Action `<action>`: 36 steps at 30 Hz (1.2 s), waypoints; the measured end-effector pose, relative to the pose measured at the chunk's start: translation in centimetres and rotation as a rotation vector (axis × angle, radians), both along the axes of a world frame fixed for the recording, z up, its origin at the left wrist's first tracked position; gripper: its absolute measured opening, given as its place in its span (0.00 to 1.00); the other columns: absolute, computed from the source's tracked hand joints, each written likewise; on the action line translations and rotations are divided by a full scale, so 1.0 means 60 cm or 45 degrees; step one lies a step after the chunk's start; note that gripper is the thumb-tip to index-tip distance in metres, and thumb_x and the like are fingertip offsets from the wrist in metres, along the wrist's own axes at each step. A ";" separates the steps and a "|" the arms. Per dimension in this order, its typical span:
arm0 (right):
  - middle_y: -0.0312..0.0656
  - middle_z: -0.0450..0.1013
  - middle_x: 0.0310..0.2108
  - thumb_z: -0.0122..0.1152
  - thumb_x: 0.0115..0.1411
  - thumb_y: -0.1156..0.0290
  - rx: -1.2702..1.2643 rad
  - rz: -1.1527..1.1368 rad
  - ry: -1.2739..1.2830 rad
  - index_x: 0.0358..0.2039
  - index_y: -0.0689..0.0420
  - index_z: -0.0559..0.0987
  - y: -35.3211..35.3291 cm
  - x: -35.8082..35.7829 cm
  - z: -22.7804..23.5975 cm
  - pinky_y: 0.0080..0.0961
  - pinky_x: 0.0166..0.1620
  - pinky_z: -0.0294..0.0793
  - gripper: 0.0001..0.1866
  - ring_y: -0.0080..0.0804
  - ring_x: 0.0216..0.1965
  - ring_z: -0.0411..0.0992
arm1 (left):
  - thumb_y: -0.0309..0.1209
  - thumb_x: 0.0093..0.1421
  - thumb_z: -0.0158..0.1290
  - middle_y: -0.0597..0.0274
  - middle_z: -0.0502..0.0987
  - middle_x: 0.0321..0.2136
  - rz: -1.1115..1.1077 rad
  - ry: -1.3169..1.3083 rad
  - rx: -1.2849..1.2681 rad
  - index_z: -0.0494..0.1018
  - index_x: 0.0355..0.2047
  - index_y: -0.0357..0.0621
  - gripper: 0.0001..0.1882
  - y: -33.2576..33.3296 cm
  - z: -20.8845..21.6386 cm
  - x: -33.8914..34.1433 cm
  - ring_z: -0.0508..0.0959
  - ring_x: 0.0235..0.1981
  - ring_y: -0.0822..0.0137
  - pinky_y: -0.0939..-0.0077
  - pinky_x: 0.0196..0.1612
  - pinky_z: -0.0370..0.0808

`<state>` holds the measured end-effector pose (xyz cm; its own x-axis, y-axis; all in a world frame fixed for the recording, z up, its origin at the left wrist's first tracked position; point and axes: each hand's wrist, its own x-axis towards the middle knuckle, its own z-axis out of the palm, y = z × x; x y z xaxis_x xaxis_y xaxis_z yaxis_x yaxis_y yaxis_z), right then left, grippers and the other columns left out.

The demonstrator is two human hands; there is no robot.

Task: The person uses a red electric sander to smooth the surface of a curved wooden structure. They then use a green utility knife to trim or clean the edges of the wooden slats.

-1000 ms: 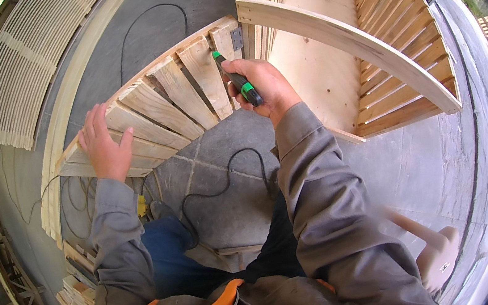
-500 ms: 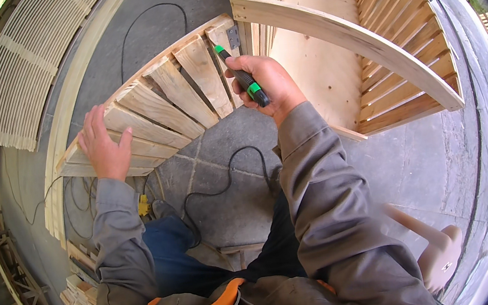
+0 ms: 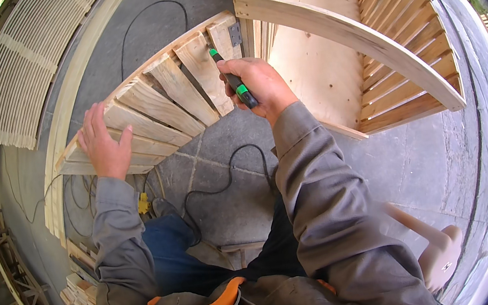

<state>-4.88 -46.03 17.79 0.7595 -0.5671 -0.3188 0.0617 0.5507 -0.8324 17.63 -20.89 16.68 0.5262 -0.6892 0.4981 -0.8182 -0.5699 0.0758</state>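
A slatted wooden panel (image 3: 176, 90) slants across the area in front of me, joined by a grey metal hinge (image 3: 235, 34) to a large slatted wooden box (image 3: 317, 55). Flat on the panel's left part rests my left hand (image 3: 106, 142), fingers stretched out and holding nothing. Closed around a slim black tool with a green tip and green band (image 3: 237, 86) is my right hand (image 3: 264, 86); the tool's exact kind cannot be made out. Its green tip is over the panel's slats near the hinge end. My fingers hide part of its body.
A curved wooden rail (image 3: 345, 32) spans the box's near end. Black cable (image 3: 224, 186) snakes over the grey floor near my feet, beside a yellow object (image 3: 143, 203). Stacked slats (image 3: 26, 64) stand at far left; wood offcuts (image 3: 80, 294) lie lower left. A beige object (image 3: 442, 255) is lower right.
My right hand has moved slightly left and down with the black-and-green tool, its tip shifting left toward the neighbouring slat. The left hand stays in place on the panel.
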 end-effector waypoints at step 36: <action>0.56 0.77 0.32 0.68 0.52 0.64 -0.863 -0.088 0.807 0.34 0.70 0.77 0.022 0.030 -0.128 0.38 0.40 0.75 0.20 0.48 0.35 0.77 | 0.35 0.53 0.65 0.56 0.64 0.65 -0.039 -0.008 -0.015 0.61 0.65 0.50 0.40 0.016 0.001 0.010 0.59 0.69 0.54 0.43 0.69 0.48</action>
<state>-3.10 -44.70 10.11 0.5140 -0.8215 -0.2468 -0.5002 -0.0532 -0.8643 18.23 -19.94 16.74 0.5016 -0.6991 0.5095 -0.8358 -0.5436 0.0769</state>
